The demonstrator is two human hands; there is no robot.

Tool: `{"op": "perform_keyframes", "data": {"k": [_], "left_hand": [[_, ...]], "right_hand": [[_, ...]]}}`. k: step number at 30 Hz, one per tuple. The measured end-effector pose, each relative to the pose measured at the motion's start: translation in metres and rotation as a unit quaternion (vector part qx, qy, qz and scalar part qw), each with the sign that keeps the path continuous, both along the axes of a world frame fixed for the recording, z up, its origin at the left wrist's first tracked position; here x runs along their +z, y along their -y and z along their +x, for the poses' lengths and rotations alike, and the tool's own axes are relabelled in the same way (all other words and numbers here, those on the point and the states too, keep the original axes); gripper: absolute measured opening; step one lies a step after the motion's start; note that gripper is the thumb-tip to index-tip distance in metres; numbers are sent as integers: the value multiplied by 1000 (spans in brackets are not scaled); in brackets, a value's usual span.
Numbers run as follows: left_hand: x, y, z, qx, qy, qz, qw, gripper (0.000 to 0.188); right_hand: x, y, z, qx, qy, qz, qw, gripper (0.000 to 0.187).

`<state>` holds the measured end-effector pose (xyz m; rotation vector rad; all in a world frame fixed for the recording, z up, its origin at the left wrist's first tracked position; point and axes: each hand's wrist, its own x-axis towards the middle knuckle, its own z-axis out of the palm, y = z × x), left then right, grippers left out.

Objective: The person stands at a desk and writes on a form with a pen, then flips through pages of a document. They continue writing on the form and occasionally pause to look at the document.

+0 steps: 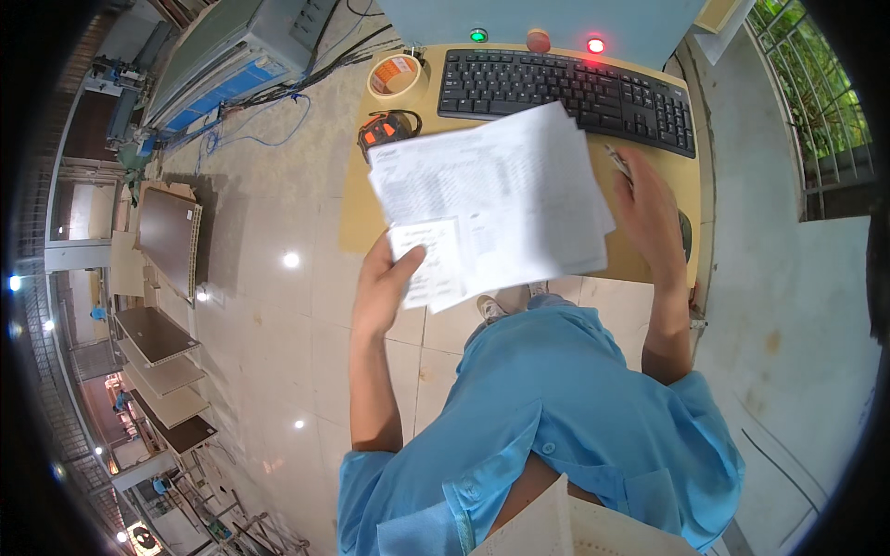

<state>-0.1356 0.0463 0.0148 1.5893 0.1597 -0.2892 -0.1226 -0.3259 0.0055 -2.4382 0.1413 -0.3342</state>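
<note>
My left hand grips a stack of printed sheets by its lower left corner, the thumb pressing a smaller white slip on top. The stack hangs over the front part of a yellowish desk and partly hides it. To the right of the papers, my right hand is closed around a slim pen, its tip pointing up and left, apart from the sheets. A black keyboard lies just beyond the papers. Beside my right wrist a black mouse shows in part.
On the desk stand a roll of tape and an orange-black tape measure. Behind the keyboard, a blue panel carries a green light, a red knob and a lit red light. Brown boards stand far left; a wall is right.
</note>
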Motion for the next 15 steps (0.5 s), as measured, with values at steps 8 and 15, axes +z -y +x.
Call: {"op": "perform_keyframes", "data": {"k": [8, 15], "left_hand": [[-5, -131, -90, 71, -92, 8, 993, 38], [-40, -158, -174, 171, -117, 16, 978, 44]], "right_hand": [[7, -100, 81, 151, -98, -141, 974, 21], [20, -214, 176, 191, -45, -176, 965, 38]]}}
